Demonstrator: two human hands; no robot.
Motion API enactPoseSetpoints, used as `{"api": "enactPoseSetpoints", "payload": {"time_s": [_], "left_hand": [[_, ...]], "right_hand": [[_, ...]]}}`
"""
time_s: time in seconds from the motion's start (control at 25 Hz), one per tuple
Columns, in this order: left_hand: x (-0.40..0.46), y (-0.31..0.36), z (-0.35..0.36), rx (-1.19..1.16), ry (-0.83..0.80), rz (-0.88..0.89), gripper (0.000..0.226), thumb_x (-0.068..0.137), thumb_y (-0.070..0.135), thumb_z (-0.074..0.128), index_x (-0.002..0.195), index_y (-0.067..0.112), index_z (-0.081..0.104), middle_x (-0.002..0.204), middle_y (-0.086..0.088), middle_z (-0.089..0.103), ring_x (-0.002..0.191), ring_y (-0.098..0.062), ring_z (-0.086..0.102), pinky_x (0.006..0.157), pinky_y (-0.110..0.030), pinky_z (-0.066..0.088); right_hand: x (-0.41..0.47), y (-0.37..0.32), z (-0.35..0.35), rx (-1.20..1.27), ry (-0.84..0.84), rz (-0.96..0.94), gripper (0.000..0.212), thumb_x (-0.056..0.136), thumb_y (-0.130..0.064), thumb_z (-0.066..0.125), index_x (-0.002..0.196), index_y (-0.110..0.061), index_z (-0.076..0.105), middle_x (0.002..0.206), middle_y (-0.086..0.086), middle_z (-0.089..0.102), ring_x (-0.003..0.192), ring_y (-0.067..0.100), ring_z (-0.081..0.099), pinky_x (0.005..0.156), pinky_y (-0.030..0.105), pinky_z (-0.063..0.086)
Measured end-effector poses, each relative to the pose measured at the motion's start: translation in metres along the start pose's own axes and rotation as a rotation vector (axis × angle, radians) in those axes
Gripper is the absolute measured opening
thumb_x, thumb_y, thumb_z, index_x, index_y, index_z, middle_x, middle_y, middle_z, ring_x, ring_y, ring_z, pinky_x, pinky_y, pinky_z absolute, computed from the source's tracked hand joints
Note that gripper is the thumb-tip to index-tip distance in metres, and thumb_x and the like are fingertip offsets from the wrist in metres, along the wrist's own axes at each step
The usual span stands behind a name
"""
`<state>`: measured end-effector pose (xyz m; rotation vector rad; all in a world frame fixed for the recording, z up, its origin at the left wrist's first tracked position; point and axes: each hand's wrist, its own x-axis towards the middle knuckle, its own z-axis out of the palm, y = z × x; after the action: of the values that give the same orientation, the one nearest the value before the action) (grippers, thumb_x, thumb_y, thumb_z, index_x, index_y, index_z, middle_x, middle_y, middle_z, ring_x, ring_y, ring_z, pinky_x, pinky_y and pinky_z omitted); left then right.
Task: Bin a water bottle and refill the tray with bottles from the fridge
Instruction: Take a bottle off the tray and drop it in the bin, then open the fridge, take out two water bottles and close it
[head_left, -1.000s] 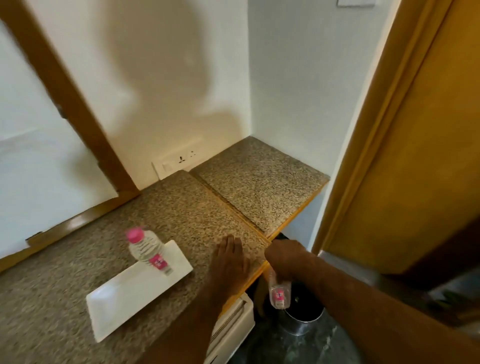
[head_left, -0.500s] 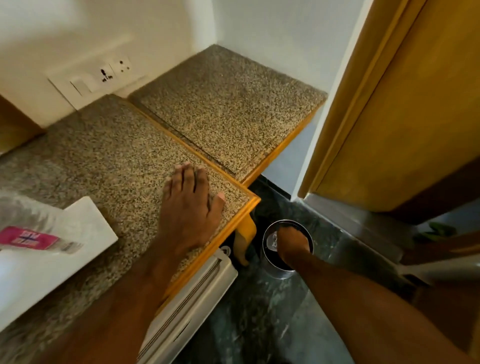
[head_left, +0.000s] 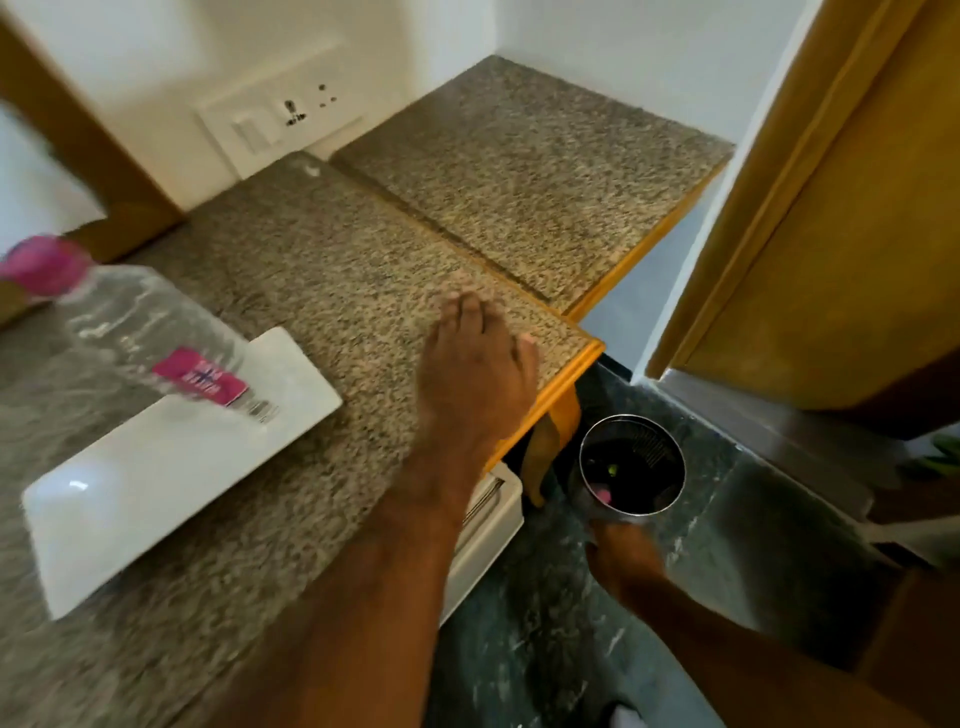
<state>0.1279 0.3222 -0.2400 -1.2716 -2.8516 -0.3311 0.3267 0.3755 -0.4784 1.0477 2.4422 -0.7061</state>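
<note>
A speckled granite counter (head_left: 322, 249) fills the frame's left, bearing a white tray (head_left: 130, 499) with a pink-capped bottle (head_left: 140, 327) and the flat, empty left hand (head_left: 475, 379), while lower right the empty right hand (head_left: 623, 556) hangs beside the bin (head_left: 631, 465), where something pink lies.

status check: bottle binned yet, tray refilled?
Done: binning looks complete; something pink lies inside the steel bin on the floor, probably the bottle's label or cap. In hand: nothing; the right hand is just outside the rim, the left hand is flat on the granite counter. Left: the refill; the white tray holds one water bottle.
</note>
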Motion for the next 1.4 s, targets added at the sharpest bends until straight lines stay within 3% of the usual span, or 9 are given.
{"api": "enactPoseSetpoints", "payload": {"time_s": [0.08, 0.24, 0.4, 0.48, 0.56, 0.68, 0.84, 1.08, 1.4], "left_hand": [[-0.048, 0.002, 0.012, 0.014, 0.111, -0.008, 0.056, 0.095, 0.032, 0.031, 0.140, -0.001, 0.035, 0.149, -0.022, 0.039, 0.140, -0.036, 0.030, 0.114, -0.048, 0.028], [-0.192, -0.046, 0.092, 0.002, 0.238, 0.095, 0.053, 0.097, 0.018, 0.035, 0.146, 0.001, 0.026, 0.156, -0.018, 0.025, 0.146, -0.033, 0.017, 0.120, -0.048, 0.013], [-0.296, -0.158, 0.171, 0.239, -0.024, -0.076, 0.052, 0.092, 0.017, 0.036, 0.142, 0.002, 0.037, 0.153, -0.017, 0.031, 0.138, -0.034, 0.036, 0.115, -0.049, 0.031], [-0.312, -0.205, 0.194, 0.248, -0.179, -0.268, 0.051, 0.086, 0.017, 0.053, 0.134, -0.001, 0.049, 0.137, -0.023, 0.054, 0.124, -0.039, 0.052, 0.102, -0.050, 0.046], [-0.314, -0.233, 0.210, 0.182, -0.296, -0.405, 0.054, 0.072, 0.015, 0.075, 0.120, -0.003, 0.058, 0.112, -0.024, 0.066, 0.102, -0.040, 0.063, 0.084, -0.047, 0.057], [-0.318, -0.250, 0.228, 0.183, -0.277, -0.423, 0.053, 0.071, 0.025, 0.075, 0.116, 0.003, 0.058, 0.107, -0.018, 0.064, 0.098, -0.036, 0.059, 0.080, -0.045, 0.055], [-0.338, -0.237, 0.249, 0.156, -0.248, -0.450, 0.053, 0.083, 0.037, 0.058, 0.125, 0.006, 0.049, 0.112, -0.012, 0.053, 0.100, -0.031, 0.048, 0.082, -0.047, 0.046], [-0.344, -0.230, 0.258, 0.188, -0.198, -0.495, 0.051, 0.089, 0.036, 0.048, 0.128, 0.004, 0.048, 0.112, -0.014, 0.056, 0.097, -0.031, 0.047, 0.079, -0.047, 0.048], [-0.347, -0.225, 0.252, 0.234, -0.264, -0.485, 0.052, 0.090, 0.032, 0.052, 0.132, 0.001, 0.047, 0.118, -0.016, 0.056, 0.106, -0.032, 0.049, 0.086, -0.046, 0.048]], "right_hand": [[-0.034, -0.015, 0.027, 0.026, 0.033, -0.149, 0.021, 0.093, -0.022, 0.050, 0.106, -0.018, 0.065, 0.107, 0.008, 0.070, 0.096, 0.025, 0.066, 0.077, 0.032, 0.050], [-0.059, -0.051, 0.063, 0.069, 0.243, -0.404, 0.018, 0.079, -0.005, 0.071, 0.097, -0.007, 0.071, 0.096, 0.016, 0.071, 0.086, 0.035, 0.068, 0.071, 0.039, 0.056], [-0.045, -0.121, 0.107, 0.002, 0.290, -0.617, 0.038, 0.072, -0.002, 0.078, 0.108, 0.004, 0.067, 0.108, 0.027, 0.067, 0.099, 0.042, 0.065, 0.081, 0.050, 0.057], [-0.036, -0.156, 0.128, -0.043, 0.296, -0.804, 0.042, 0.064, -0.005, 0.085, 0.101, 0.007, 0.069, 0.101, 0.029, 0.069, 0.091, 0.044, 0.067, 0.073, 0.052, 0.059], [-0.029, -0.184, 0.148, -0.082, 0.257, -0.928, 0.046, 0.065, -0.011, 0.086, 0.103, 0.005, 0.067, 0.102, 0.026, 0.068, 0.094, 0.043, 0.066, 0.079, 0.049, 0.058], [-0.026, -0.203, 0.174, -0.001, 0.168, -0.834, 0.049, 0.079, -0.025, 0.073, 0.121, -0.005, 0.057, 0.118, 0.021, 0.060, 0.110, 0.037, 0.055, 0.092, 0.047, 0.051], [-0.027, -0.198, 0.187, -0.168, 0.242, -0.822, 0.052, 0.078, -0.033, 0.072, 0.117, -0.001, 0.059, 0.117, 0.022, 0.058, 0.106, 0.041, 0.055, 0.091, 0.050, 0.051], [-0.024, -0.196, 0.184, -0.297, 0.259, -0.862, 0.049, 0.088, -0.040, 0.056, 0.122, -0.006, 0.056, 0.122, 0.019, 0.054, 0.110, 0.037, 0.050, 0.096, 0.049, 0.044], [-0.027, -0.198, 0.182, -0.305, 0.207, -0.853, 0.047, 0.086, -0.036, 0.062, 0.120, -0.005, 0.057, 0.123, 0.019, 0.054, 0.110, 0.036, 0.050, 0.096, 0.048, 0.045]]}}
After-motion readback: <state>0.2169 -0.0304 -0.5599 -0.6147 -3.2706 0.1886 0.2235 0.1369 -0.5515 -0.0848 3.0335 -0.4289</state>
